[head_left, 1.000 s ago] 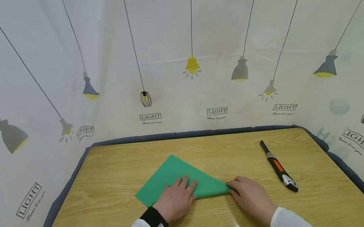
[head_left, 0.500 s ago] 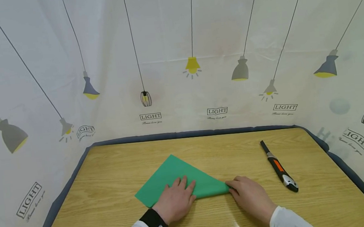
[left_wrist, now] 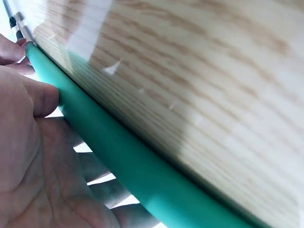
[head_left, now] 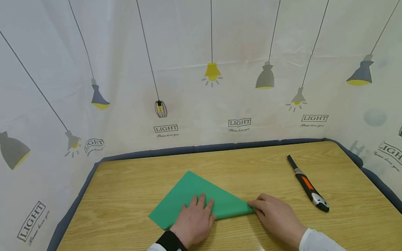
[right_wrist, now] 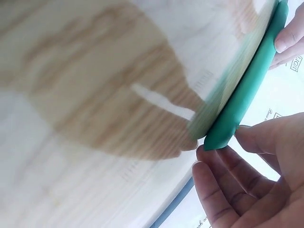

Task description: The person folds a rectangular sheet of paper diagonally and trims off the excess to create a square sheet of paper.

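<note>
A green sheet of paper (head_left: pixel 192 189) lies folded on the wooden table, its far corner pointing away and its near edge a rounded fold. My left hand (head_left: pixel 193 222) rests on the sheet near that edge, fingers straight and spread. At the paper's narrow right end, my right hand (head_left: pixel 277 216) pinches the corner between thumb and fingers. Seen low in the left wrist view, the green paper (left_wrist: pixel 123 147) has a thick rolled-looking edge along the palm. The right wrist view has the end of the paper (right_wrist: pixel 251 90) at the thumb and fingertips.
To the right of the right hand lies a slim tool (head_left: pixel 308 186) with a black and orange handle, a silver end and a dark tip; it resembles a cutter. Dark padding (head_left: pixel 196 149) edges the table (head_left: pixel 121 191), with a lamp-printed sheet (head_left: pixel 180 36) behind it.
Both hands have shifted very slightly left while staying on the paper. The paper and the black and orange tool lie as before.
</note>
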Demonstrator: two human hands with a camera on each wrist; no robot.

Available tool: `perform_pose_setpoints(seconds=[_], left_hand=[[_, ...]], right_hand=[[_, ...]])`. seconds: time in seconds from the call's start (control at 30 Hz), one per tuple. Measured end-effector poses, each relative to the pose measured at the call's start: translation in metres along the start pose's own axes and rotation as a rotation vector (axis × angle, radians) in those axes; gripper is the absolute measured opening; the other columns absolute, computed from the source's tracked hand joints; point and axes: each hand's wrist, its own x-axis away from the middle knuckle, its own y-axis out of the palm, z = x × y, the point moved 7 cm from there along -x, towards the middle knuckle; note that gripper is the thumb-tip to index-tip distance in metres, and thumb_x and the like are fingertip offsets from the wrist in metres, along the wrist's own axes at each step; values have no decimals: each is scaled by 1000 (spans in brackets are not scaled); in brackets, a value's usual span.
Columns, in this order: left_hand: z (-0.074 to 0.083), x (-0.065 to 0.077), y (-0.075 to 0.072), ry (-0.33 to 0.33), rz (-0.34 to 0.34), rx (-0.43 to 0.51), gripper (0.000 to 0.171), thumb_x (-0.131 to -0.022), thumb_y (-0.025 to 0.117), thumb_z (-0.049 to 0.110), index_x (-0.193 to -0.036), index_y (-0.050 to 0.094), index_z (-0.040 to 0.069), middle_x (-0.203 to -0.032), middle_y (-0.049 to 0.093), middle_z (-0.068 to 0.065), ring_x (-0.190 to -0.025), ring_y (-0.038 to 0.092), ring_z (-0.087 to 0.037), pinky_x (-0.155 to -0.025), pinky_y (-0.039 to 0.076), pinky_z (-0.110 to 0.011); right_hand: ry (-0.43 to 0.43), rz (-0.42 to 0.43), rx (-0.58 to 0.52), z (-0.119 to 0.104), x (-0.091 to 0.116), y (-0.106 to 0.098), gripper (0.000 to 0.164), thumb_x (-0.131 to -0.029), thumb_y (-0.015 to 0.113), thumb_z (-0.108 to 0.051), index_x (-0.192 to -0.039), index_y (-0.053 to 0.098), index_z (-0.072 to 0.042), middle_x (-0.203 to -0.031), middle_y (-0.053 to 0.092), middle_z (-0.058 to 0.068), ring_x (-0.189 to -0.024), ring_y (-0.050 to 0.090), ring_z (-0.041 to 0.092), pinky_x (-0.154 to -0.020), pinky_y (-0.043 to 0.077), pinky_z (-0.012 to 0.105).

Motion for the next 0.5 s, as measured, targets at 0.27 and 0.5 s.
perform_pose_setpoints(seconds=[0.27, 0.5], left_hand=[[0, -1, 0, -30, -21, 15, 55, -109, 43, 42, -155, 47, 13, -160, 38, -18, -144, 38, -41, -104, 43, -65], [-2, -3, 1, -40, -28, 25, 54, -110, 41, 40, -157, 45, 14, -162, 36, -16, -145, 37, -40, -104, 42, -65]], right_hand=[[2, -37, -8, 1, -2, 2, 22, -92, 77, -12, -112, 82, -21, -90, 63, -13, -78, 60, 5, -68, 53, 27], [0, -79, -6, -1, -5, 5, 23, -93, 76, -9, -113, 81, -19, -89, 63, -9, -79, 59, 8, -70, 54, 30]])
